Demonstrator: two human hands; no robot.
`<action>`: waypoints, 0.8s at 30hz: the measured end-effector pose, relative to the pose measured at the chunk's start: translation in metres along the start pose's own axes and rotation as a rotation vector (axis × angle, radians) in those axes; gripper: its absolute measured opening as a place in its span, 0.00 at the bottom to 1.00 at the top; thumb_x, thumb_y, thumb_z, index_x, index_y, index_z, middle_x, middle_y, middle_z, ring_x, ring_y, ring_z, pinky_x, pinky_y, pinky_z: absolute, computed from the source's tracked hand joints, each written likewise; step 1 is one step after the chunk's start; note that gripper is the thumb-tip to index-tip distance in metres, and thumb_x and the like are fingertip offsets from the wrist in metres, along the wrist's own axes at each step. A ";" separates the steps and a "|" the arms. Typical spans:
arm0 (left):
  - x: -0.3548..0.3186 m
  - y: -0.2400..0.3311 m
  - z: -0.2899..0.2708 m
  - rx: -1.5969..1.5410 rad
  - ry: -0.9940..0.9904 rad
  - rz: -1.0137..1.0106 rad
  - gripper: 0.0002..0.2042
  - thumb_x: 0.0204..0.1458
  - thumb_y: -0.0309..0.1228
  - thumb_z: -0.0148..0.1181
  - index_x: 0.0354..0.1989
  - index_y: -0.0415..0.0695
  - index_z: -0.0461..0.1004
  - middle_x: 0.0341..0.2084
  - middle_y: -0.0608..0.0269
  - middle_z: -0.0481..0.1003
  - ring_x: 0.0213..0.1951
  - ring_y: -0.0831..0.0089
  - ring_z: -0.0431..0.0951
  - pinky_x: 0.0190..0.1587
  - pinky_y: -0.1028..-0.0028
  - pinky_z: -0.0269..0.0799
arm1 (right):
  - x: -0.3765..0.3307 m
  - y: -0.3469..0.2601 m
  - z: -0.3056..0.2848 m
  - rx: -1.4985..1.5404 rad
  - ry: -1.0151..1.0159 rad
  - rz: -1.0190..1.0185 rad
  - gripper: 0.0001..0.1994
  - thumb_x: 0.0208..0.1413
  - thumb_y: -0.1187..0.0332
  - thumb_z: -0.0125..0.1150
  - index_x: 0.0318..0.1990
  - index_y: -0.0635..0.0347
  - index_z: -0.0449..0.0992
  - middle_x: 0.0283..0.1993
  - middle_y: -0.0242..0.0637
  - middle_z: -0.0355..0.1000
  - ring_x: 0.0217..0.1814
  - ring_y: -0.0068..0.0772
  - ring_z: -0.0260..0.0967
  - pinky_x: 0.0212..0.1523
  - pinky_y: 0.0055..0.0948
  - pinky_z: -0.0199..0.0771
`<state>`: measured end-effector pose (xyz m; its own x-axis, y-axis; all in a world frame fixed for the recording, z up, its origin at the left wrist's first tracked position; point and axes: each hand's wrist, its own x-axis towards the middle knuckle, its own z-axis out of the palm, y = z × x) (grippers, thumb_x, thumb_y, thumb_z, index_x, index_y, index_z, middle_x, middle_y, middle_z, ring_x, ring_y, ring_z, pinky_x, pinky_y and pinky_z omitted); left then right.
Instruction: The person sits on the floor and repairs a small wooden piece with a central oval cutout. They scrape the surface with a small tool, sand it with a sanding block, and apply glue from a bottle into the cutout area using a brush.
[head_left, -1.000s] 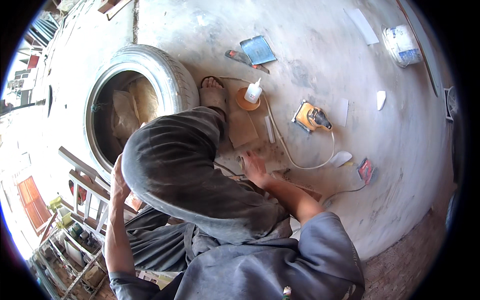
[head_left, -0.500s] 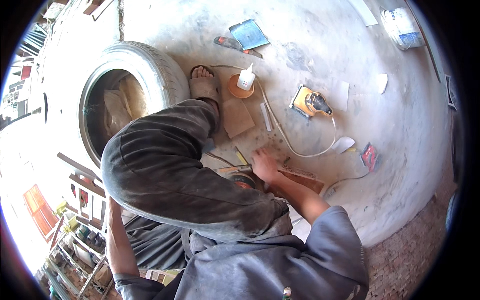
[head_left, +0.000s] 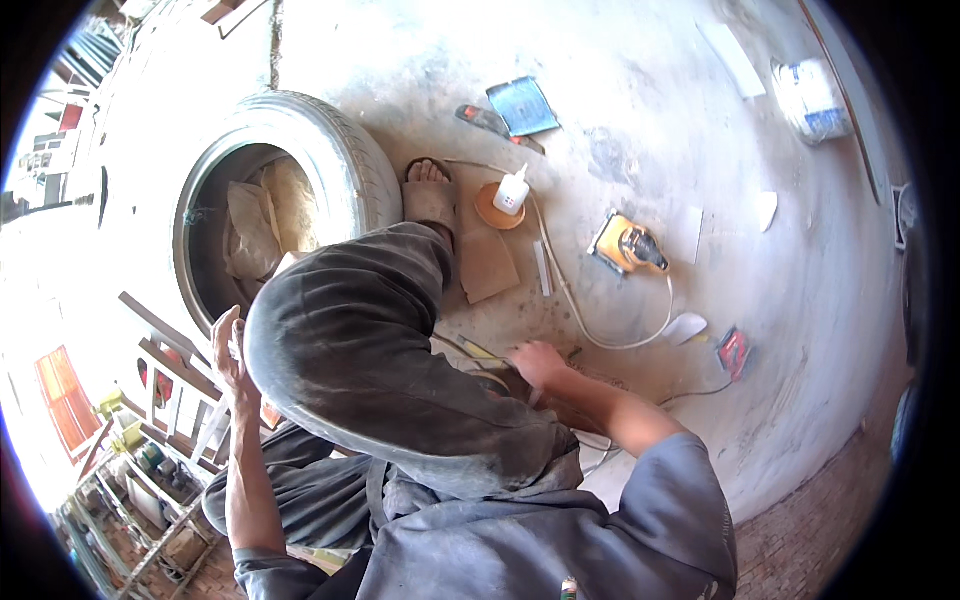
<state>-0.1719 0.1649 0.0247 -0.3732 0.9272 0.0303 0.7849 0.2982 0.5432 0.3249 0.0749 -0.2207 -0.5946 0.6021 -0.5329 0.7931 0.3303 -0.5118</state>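
My right hand [head_left: 538, 363] is low in front of my bent leg, fingers curled at the edge of a brown wooden board [head_left: 572, 414]. My forearm and trousers cover much of the board. Beside that hand, a dark rounded thing [head_left: 492, 381] shows only in part behind my thigh; its kind is unclear. My left hand [head_left: 229, 355] is raised beside my knee, fingers pointing up and somewhat apart, gripping nothing that I can make out. A yellow strip [head_left: 478, 350] lies just left of my right hand.
A tire [head_left: 345, 150] holding crumpled sheets stands by my sandalled foot. Beyond my right hand lie a white glue bottle [head_left: 511, 192] in an orange dish [head_left: 488, 207], a brown sheet [head_left: 488, 268], a yellow power sander [head_left: 630, 244] with its cord, and a red tool [head_left: 733, 352].
My left hand has risen from behind my leg into view beside the knee. My right hand stays by the board, of which less shows. The whole view has shifted slightly.
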 end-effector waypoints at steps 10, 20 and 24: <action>0.017 0.037 -0.013 -0.014 0.104 0.119 0.15 0.70 0.32 0.63 0.60 0.40 0.81 0.57 0.50 0.80 0.61 0.56 0.79 0.67 0.59 0.70 | 0.052 0.062 -0.193 0.799 0.715 0.497 0.09 0.64 0.75 0.56 0.47 0.65 0.80 0.36 0.46 0.84 0.41 0.52 0.82 0.47 0.48 0.83; 0.017 0.038 -0.020 -0.158 0.193 0.072 0.13 0.65 0.27 0.65 0.57 0.39 0.81 0.53 0.49 0.81 0.58 0.52 0.80 0.62 0.60 0.75 | 0.168 0.107 -0.191 0.310 0.877 0.432 0.19 0.66 0.58 0.66 0.53 0.67 0.77 0.53 0.57 0.79 0.54 0.59 0.77 0.57 0.51 0.75; 0.023 0.025 -0.016 -0.218 0.241 0.112 0.13 0.65 0.27 0.65 0.56 0.39 0.81 0.53 0.49 0.80 0.56 0.51 0.80 0.61 0.59 0.75 | 0.176 0.133 -0.183 0.304 0.712 0.490 0.24 0.63 0.56 0.74 0.56 0.66 0.75 0.54 0.50 0.79 0.53 0.49 0.78 0.58 0.45 0.76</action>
<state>-0.1689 0.1903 0.0526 -0.4171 0.8635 0.2835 0.7132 0.1176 0.6911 0.3499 0.3578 -0.2588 0.1012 0.9635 -0.2477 0.8066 -0.2252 -0.5466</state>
